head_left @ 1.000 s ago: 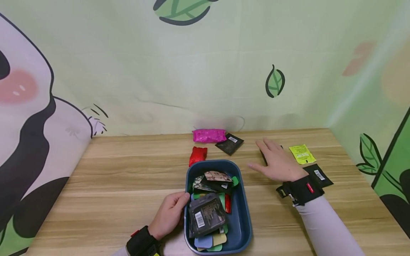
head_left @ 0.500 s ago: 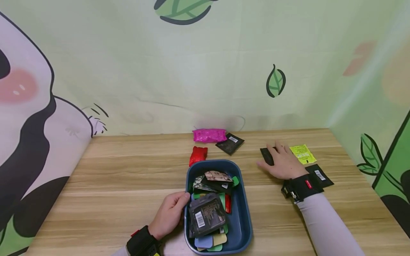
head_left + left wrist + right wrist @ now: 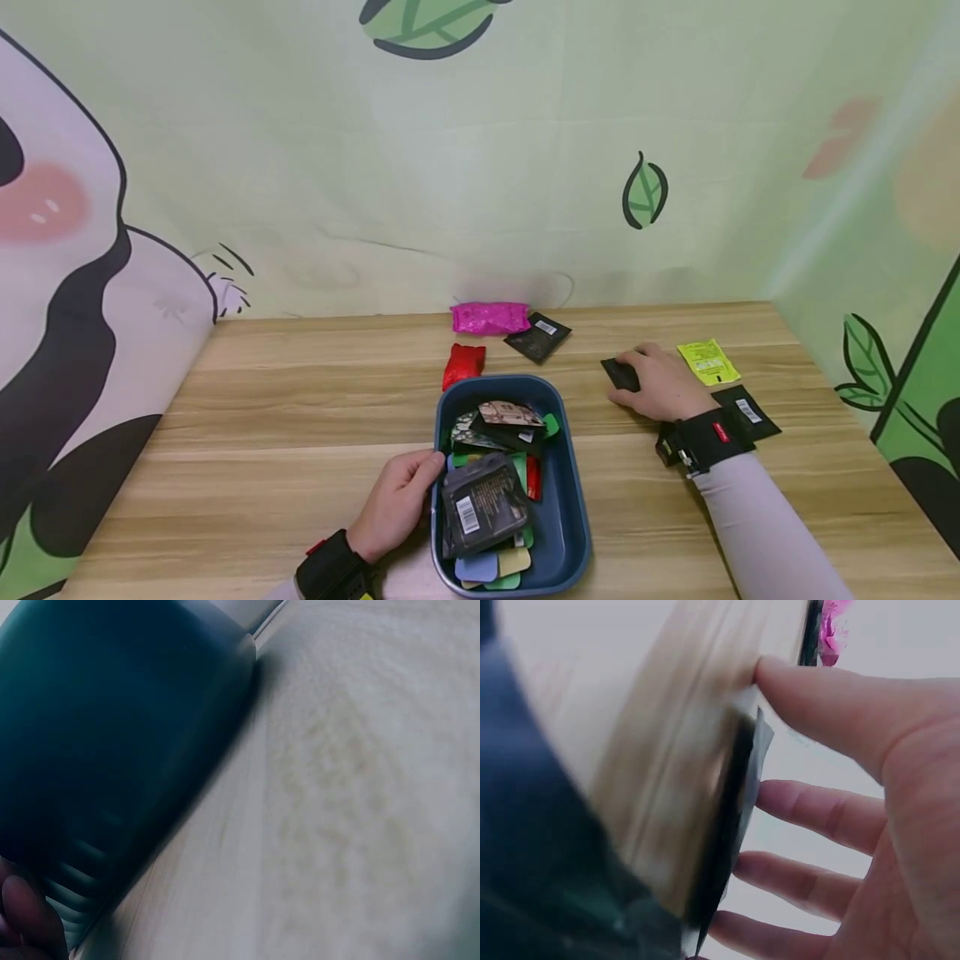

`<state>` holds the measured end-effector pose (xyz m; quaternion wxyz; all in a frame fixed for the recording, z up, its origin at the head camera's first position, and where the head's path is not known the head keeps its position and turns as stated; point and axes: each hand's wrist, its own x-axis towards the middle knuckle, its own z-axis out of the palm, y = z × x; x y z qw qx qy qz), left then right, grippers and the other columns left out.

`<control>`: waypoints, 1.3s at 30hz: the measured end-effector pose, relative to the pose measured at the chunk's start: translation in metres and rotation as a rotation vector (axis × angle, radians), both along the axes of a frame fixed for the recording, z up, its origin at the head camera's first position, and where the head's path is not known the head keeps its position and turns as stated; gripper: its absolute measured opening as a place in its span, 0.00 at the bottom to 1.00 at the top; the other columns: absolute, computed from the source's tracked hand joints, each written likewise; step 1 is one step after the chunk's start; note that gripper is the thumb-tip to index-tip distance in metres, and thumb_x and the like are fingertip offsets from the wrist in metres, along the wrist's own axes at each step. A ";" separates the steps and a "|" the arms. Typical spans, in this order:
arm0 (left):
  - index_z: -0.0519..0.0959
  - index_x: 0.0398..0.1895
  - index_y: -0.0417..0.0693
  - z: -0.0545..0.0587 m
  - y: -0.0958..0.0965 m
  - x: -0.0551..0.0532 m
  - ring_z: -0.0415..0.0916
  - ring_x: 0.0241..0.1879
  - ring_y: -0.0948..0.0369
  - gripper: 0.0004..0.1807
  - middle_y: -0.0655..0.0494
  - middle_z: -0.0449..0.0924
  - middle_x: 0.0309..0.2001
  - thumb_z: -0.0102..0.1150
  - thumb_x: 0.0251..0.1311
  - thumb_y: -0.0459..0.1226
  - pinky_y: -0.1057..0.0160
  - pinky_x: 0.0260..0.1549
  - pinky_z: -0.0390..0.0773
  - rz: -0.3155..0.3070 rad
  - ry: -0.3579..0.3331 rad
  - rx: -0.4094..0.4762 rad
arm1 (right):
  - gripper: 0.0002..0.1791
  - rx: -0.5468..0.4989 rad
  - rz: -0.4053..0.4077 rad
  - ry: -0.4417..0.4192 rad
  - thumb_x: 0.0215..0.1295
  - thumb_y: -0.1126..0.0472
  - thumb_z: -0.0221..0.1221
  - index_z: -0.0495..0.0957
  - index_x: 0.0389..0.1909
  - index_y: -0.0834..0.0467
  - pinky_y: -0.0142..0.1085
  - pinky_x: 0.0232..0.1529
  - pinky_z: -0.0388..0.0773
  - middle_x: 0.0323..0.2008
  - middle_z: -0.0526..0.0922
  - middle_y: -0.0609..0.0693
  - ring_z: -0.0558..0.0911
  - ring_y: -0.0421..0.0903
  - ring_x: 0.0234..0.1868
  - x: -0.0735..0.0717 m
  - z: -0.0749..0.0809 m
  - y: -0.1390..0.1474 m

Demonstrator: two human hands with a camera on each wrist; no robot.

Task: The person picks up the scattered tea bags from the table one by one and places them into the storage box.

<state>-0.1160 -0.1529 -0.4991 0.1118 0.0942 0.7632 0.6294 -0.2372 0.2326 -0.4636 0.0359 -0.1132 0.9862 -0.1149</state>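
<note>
My left hand (image 3: 397,500) holds the left side of a dark blue plastic bin (image 3: 573,508) at its rim. In the left wrist view, its fingertips (image 3: 30,911) lie against the bin's ribbed outer wall (image 3: 112,735). Inside the bin are black packets (image 3: 487,504), coloured cards (image 3: 477,567) and a red piece (image 3: 533,477). My right hand (image 3: 663,387) is over a flat black packet (image 3: 621,375) on the table. The right wrist view shows several fingertips touching that packet (image 3: 739,802), with the thumb apart from it.
Right of my right hand lie a yellow packet (image 3: 708,362) and another black packet (image 3: 746,411). Behind the bin are a red packet (image 3: 463,364), a pink packet (image 3: 490,318) and a black packet (image 3: 538,337). A printed cloth (image 3: 525,167) borders the table (image 3: 262,417).
My right hand has come down onto the black packet and its fingers have bent. The packet has slid slightly left and nearer. My left hand and the bin have not moved.
</note>
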 end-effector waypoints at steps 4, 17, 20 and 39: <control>0.78 0.30 0.40 -0.002 -0.001 -0.001 0.65 0.17 0.61 0.27 0.55 0.65 0.18 0.41 0.74 0.52 0.65 0.19 0.64 -0.002 -0.007 0.005 | 0.36 -0.015 0.027 0.022 0.58 0.45 0.65 0.75 0.64 0.59 0.56 0.55 0.69 0.62 0.72 0.66 0.75 0.62 0.56 0.001 0.001 -0.002; 0.78 0.32 0.41 -0.002 -0.001 -0.001 0.65 0.18 0.60 0.25 0.54 0.66 0.19 0.42 0.74 0.51 0.65 0.19 0.65 0.010 -0.033 0.007 | 0.36 0.025 0.058 0.069 0.53 0.50 0.67 0.76 0.63 0.61 0.51 0.50 0.73 0.55 0.77 0.62 0.78 0.55 0.49 0.002 0.003 -0.006; 0.78 0.32 0.41 -0.002 -0.001 -0.001 0.66 0.18 0.59 0.24 0.53 0.66 0.19 0.42 0.75 0.50 0.64 0.19 0.65 0.009 -0.033 0.000 | 0.33 0.045 0.067 0.086 0.52 0.53 0.67 0.77 0.60 0.63 0.51 0.49 0.73 0.53 0.79 0.61 0.79 0.55 0.47 0.001 0.002 -0.006; 0.77 0.32 0.40 -0.002 -0.001 -0.001 0.65 0.18 0.60 0.25 0.53 0.66 0.19 0.42 0.74 0.51 0.64 0.18 0.65 0.000 -0.052 0.028 | 0.11 -0.002 0.158 0.374 0.60 0.61 0.64 0.89 0.42 0.55 0.44 0.38 0.79 0.38 0.88 0.51 0.86 0.48 0.38 0.012 0.024 -0.032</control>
